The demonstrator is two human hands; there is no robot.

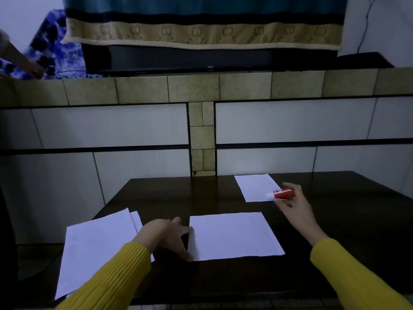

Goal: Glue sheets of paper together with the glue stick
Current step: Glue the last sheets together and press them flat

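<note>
Table [223, 283]: center sheet [234, 236] in front; paper stack [93, 247] to its left; small sheet [254, 186] behind, right.

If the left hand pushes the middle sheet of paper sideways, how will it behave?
The middle sheet lies flat and single on the smooth dark table, so it probably slides easily and weighs little. It looks thin, so it may buckle where the left hand touches its edge. Lifted by one corner, it would likely droop.
</note>
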